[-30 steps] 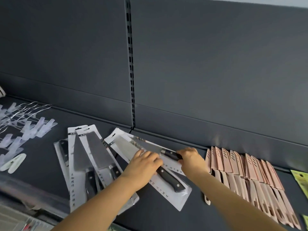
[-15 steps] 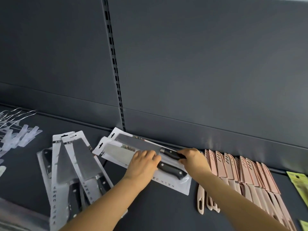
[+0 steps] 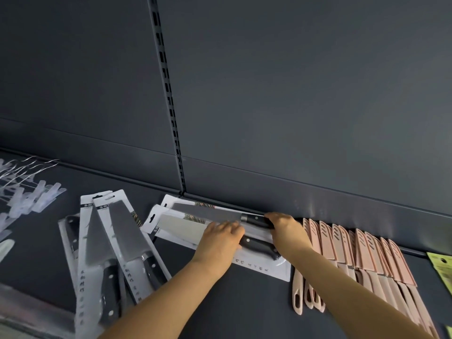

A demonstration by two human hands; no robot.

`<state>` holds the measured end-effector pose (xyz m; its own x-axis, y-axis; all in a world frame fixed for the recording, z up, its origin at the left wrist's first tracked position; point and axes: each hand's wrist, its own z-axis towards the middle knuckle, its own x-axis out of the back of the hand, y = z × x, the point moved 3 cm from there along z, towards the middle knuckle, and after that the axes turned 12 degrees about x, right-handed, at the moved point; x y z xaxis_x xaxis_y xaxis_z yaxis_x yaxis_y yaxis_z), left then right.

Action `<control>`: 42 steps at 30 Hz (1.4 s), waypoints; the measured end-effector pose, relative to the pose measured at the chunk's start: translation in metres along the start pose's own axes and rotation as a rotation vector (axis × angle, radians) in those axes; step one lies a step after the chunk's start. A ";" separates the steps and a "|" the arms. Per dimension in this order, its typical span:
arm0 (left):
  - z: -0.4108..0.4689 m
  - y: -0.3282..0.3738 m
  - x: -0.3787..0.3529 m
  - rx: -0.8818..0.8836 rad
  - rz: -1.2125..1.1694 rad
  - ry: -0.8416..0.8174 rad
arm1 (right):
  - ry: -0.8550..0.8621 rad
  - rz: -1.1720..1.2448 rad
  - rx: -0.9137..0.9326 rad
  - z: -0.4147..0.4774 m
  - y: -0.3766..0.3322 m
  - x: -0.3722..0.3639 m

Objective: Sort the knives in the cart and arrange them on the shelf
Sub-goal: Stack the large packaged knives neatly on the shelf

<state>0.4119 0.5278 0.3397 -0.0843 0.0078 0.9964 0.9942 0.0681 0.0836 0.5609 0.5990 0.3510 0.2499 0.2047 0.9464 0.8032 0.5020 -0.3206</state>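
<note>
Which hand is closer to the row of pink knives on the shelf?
Right. The right hand is just beside the pink knives; the left hand lies farther left, on the packaged knives.

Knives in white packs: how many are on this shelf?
5. Left: a half-hidden pack, a second pack, a third pack, overlapping. Middle: a rear pack and front pack, stacked under the left hand and right hand. More may hide beneath.

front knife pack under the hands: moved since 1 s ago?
Yes. The front knife pack has pivoted: its handle end swung toward the back wall and the pink knives, so it now lies nearly parallel to the wall.
</note>
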 end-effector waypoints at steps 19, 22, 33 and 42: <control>-0.044 -0.056 0.034 0.202 -0.043 0.011 | 0.001 0.042 0.273 -0.039 -0.084 -0.010; -0.069 -0.100 0.054 0.281 0.007 0.063 | -0.071 0.079 0.324 -0.041 -0.123 -0.019; -0.156 -0.181 0.049 0.542 -0.046 -0.004 | -0.331 0.149 0.198 -0.038 -0.210 -0.073; -0.161 -0.181 0.027 0.521 -0.211 0.041 | -0.270 0.284 0.022 -0.039 -0.204 -0.059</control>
<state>0.2408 0.3551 0.3533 -0.2650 -0.0975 0.9593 0.7902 0.5481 0.2740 0.4035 0.4513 0.3618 0.3064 0.5503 0.7767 0.7100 0.4113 -0.5715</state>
